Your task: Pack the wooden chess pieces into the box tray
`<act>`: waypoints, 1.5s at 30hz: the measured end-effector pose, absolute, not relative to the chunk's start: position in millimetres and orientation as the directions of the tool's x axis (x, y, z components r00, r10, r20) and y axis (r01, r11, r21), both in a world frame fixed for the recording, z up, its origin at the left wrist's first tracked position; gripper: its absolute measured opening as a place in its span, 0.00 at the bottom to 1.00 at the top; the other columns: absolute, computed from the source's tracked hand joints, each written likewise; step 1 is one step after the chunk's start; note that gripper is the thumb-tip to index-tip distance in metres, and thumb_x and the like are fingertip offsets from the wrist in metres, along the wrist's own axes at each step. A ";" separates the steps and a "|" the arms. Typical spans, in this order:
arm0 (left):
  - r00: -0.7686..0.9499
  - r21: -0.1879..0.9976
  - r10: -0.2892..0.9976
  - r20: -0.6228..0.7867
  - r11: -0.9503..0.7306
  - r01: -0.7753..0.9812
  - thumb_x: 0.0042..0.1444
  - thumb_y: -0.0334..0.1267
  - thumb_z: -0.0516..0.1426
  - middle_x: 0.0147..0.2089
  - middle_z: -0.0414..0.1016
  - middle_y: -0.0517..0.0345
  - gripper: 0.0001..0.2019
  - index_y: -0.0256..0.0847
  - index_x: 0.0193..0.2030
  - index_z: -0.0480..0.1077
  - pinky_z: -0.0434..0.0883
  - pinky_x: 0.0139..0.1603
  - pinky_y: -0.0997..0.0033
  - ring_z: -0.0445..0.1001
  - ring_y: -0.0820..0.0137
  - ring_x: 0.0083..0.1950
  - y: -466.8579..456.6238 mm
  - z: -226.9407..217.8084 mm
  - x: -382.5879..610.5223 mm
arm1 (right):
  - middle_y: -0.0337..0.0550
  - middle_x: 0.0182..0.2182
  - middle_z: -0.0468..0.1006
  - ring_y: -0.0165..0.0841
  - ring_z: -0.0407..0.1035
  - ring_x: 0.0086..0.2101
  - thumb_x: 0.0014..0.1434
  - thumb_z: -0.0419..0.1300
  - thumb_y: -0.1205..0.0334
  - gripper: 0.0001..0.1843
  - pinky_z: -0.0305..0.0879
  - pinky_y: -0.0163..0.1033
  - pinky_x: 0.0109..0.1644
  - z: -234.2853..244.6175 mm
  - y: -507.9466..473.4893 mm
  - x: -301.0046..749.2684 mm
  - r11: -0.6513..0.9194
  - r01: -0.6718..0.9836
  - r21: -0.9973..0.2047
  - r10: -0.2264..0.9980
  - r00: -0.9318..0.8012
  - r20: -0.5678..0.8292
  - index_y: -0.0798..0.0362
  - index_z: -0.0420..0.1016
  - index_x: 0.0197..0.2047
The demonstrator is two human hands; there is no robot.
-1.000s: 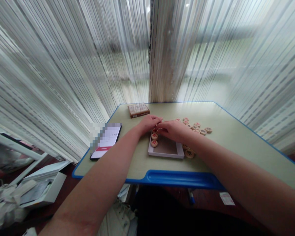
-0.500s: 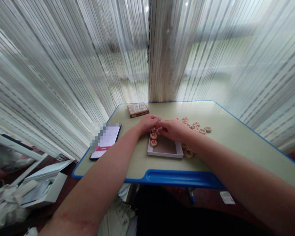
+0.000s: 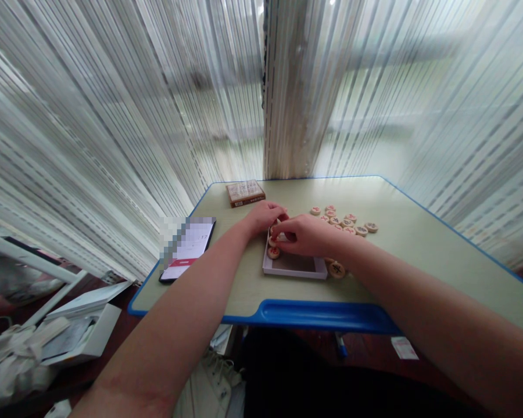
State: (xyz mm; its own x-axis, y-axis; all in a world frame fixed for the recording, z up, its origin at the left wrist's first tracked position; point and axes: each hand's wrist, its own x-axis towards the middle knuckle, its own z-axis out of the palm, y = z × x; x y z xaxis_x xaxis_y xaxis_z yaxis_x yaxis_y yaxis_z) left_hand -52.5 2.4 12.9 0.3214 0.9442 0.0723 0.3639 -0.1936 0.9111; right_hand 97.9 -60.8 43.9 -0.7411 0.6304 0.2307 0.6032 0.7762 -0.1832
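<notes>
A shallow white box tray [image 3: 294, 270] lies on the desk near its front edge, with round wooden chess pieces [image 3: 273, 252] lined along its left inner wall. My left hand [image 3: 261, 217] rests curled at the tray's far left corner. My right hand [image 3: 305, 235] reaches over the tray, fingers pinched close to the pieces at that corner; what it pinches is hidden. Several loose chess pieces [image 3: 346, 223] lie on the desk to the right, and one dark-marked piece [image 3: 337, 269] sits beside the tray's right wall.
A phone [image 3: 187, 248] with a lit screen lies at the desk's left edge. A brown box lid [image 3: 245, 193] sits at the back. The desk [image 3: 418, 244] has a blue rim and front groove. White string curtains hang behind. Papers and boxes clutter the floor at left.
My right hand has shifted left and toward me over the tray, uncovering more loose pieces on the right. My left hand stays at the tray's corner.
</notes>
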 end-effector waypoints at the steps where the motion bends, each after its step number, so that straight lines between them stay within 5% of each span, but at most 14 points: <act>1: 0.325 0.912 0.943 0.076 -0.197 0.359 0.50 0.38 0.54 0.23 0.74 0.58 0.12 0.34 0.23 0.73 0.66 0.30 0.74 0.68 0.74 0.25 2.7 12.5 -52.7 | 0.39 0.26 0.76 0.27 0.62 0.22 0.53 0.57 0.58 0.12 0.53 0.32 0.28 44.1 -61.1 97.7 0.772 0.608 -0.185 0.636 -0.737 0.230 0.48 0.78 0.39; 20: 0.320 0.902 0.944 0.075 -0.201 0.382 0.51 0.40 0.54 0.23 0.74 0.58 0.13 0.34 0.23 0.73 0.66 0.30 0.74 0.68 0.74 0.25 0.0 13.8 -52.2 | 0.37 0.20 0.72 0.26 0.59 0.20 0.51 0.58 0.62 0.11 0.51 0.33 0.27 46.3 -62.3 96.6 0.750 0.624 -0.221 0.662 -0.712 0.235 0.50 0.79 0.38; 45: 0.313 0.887 0.946 0.080 -0.211 0.411 0.52 0.41 0.54 0.24 0.74 0.56 0.14 0.33 0.24 0.73 0.64 0.31 0.74 0.67 0.75 0.25 -3.2 17.9 -51.1 | 0.40 0.22 0.74 0.28 0.60 0.21 0.53 0.56 0.49 0.15 0.48 0.34 0.24 53.7 -76.9 91.6 0.733 0.673 -0.101 0.681 -0.723 0.118 0.50 0.75 0.26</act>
State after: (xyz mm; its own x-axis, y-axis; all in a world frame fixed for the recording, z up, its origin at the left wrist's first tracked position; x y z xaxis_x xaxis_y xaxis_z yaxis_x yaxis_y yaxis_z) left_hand -51.1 -3.2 17.9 0.3130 0.9464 0.0799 0.4108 -0.2108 0.8870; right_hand 91.6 -76.9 53.7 -0.7232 0.6805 0.1181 0.6730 0.7327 -0.1008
